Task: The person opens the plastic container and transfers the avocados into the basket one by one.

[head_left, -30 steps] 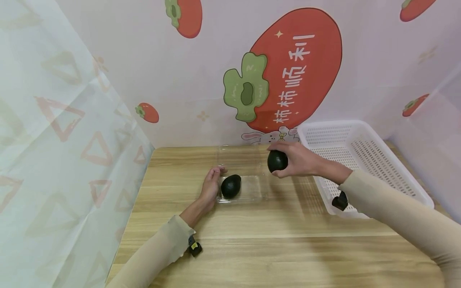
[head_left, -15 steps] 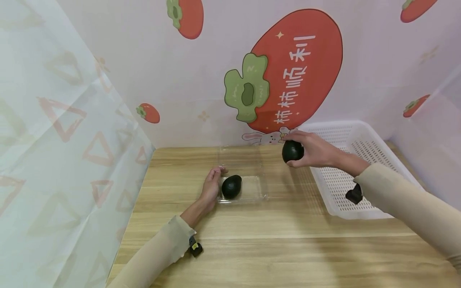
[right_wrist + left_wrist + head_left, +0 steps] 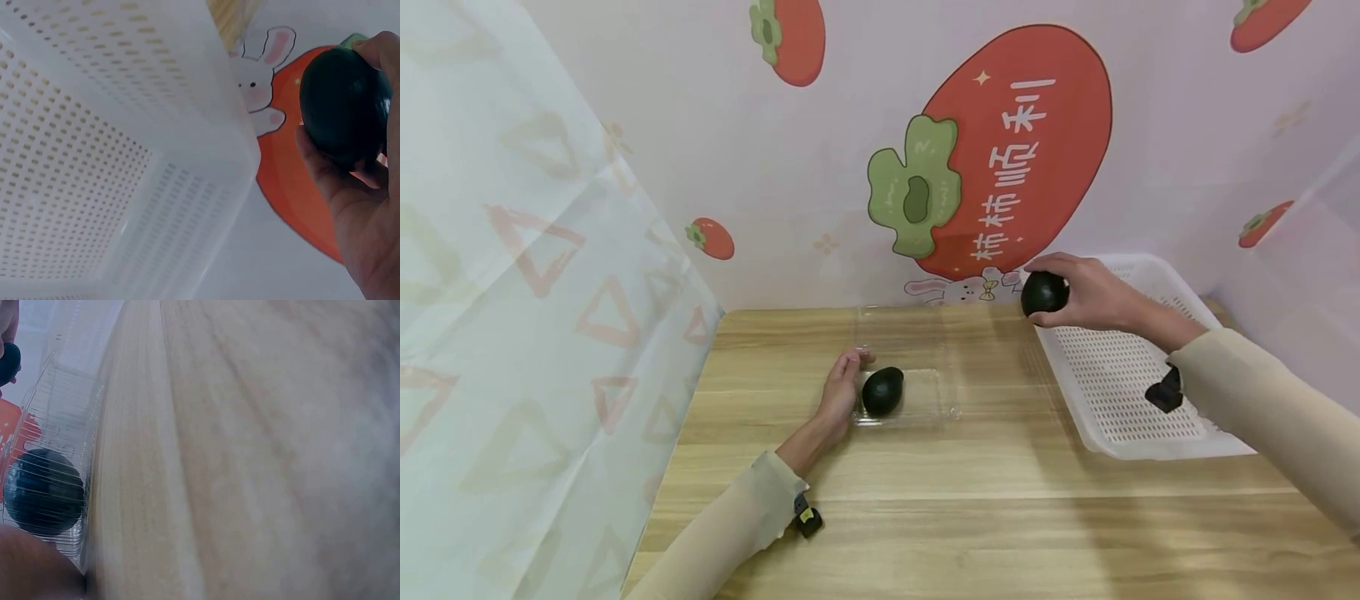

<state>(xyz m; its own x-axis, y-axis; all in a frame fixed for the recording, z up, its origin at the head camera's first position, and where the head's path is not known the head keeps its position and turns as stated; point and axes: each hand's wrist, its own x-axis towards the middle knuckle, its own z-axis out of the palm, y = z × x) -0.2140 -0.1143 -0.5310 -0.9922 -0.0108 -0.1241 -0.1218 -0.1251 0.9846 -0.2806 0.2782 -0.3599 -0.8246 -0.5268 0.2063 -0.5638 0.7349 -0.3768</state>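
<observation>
The dark avocado (image 3: 1044,292) sits in my right grip (image 3: 1086,292), fingers and thumb curled round it, held in the air above the near-left corner of the white perforated basket (image 3: 1120,375). In the right wrist view the same avocado (image 3: 342,105) shows against my palm, with the basket's (image 3: 112,156) rim just beside it and the rabbit drawing on the wall behind.

A second avocado (image 3: 882,392) lies in the clear plastic tray (image 3: 925,392), at about 8 o'clock from the held one and well apart from it. It rests in the tray's left half; the right half shows only clear plastic. In the left wrist view this second avocado (image 3: 42,490) appears through the ribbed wall of the tray (image 3: 69,444).

My left grip (image 3: 841,392) lies at 9 o'clock of the tray, on the desk (image 3: 1000,500). Its fingers are relaxed and loosely bent, the fingertips touching the tray's left edge, clamped on nothing.

The basket stands at 3 o'clock of the tray, near the desk's right edge and against the back wall. A big red persimmon print (image 3: 1000,158) with white characters fills the wall at 12 o'clock, and a small persimmon (image 3: 709,238) sits on the wall at 10 o'clock. A pale curtain with triangle shapes (image 3: 535,333) hangs along the desk's left side.
</observation>
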